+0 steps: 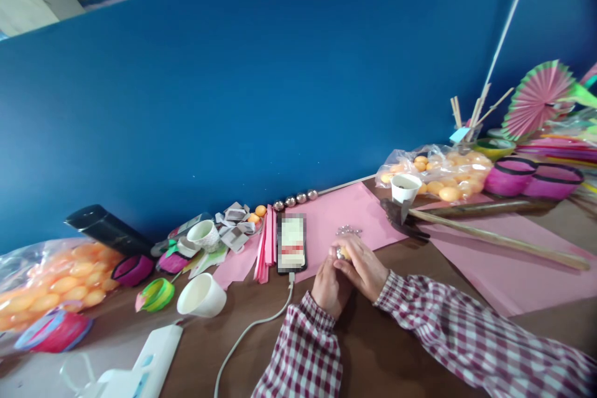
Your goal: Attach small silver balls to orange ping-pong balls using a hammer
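Note:
My left hand (328, 286) and my right hand (362, 266) meet above the brown table. Between their fingers is a small orange ball (346, 253), partly covered with shiny silver pieces; the fingers hide much of it. Both hands are closed around it. Just beyond my fingertips, a little heap of shiny silver bits (349, 231), too small to identify surely, lies on a pink sheet (359, 208). Several shiny silver balls (301, 198) stand in a row along the blue wall. To the left of the hands lies a phone (291, 242) with a white cable plugged in.
A hammer (504, 236) lies at right beside a white paper cup (405, 187) and a bag of orange balls (448, 174). On the left are another bag of orange balls (60, 283), a white cup (202, 296), a black cylinder (107, 230) and a power strip (156, 357).

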### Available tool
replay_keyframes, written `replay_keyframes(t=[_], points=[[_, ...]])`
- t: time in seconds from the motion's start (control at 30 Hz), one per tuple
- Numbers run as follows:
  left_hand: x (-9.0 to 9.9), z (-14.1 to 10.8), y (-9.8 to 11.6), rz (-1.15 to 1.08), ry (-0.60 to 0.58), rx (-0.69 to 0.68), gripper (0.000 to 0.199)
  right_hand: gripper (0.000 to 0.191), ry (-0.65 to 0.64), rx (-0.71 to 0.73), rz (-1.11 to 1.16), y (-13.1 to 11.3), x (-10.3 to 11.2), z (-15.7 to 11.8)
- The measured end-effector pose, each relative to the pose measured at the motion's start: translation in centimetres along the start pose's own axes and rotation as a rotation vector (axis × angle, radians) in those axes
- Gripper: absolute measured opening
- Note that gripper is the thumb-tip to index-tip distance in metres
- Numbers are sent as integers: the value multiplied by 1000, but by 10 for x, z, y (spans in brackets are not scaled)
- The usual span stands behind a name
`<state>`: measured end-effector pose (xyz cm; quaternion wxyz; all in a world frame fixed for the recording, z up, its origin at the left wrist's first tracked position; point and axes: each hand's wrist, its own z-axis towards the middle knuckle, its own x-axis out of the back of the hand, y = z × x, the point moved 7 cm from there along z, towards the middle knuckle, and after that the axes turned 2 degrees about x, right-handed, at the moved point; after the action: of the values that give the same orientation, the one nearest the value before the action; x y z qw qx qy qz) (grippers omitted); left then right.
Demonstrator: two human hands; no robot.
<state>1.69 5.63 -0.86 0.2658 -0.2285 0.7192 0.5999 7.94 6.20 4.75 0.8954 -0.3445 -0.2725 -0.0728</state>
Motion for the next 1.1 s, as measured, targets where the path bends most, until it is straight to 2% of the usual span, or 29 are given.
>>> replay_keyframes(t=[0.1, 0.27, 0.47, 0.7, 0.8, 0.87, 0.97, 1.03, 1.1], points=[[-5, -2, -5, -26, -73, 76, 21, 22, -1, 6, -1, -1, -1, 0], [0, 0, -8, -33, -55, 95, 27, 21, 3, -8, -8, 0, 2, 0], [-9, 2, -8, -86, -125, 125, 45, 26, -9, -1, 23, -4, 5, 2], [-6, 1, -10, -125, -104, 89, 39, 24, 52, -72, 37, 4, -1, -1], [-6, 1, -10, -153, -97, 125, 39, 29, 39, -55, 55, 1, -2, 0], [-6, 2, -9, -184, -106, 155, 38, 37, 62, -40, 78, 1, 4, 2], [-1, 4, -1, -245, -93, 136, 36, 42, 131, -100, 43, 18, 24, 7], [6, 6, 7, -274, -51, 93, 34, 37, 174, -185, -94, 40, 39, 9], [11, 7, 12, -289, -8, 57, 32, 33, 135, -263, -269, 61, 48, 9]])
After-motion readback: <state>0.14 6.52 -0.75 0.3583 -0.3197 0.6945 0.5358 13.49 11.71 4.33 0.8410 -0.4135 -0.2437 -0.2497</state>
